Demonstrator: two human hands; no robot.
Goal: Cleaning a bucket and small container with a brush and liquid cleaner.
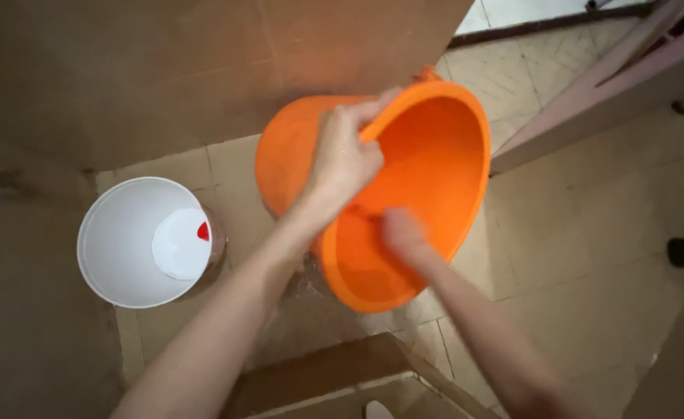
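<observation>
We pinch the tilted round orange plastic bucket by its stiff rim, left hand clamped; right hand inside is blurred, grip unclear; likely light, wet-slippery.

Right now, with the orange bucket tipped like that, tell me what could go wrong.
1. The left hand alone grips the rim of the tilted orange bucket; if those fingers slip, it may drop or roll.
2. The floor tiles beneath look wet, so footing may be slippery.
3. The right hand, blurred inside, could jolt the bucket toward the white bucket nearby.
</observation>
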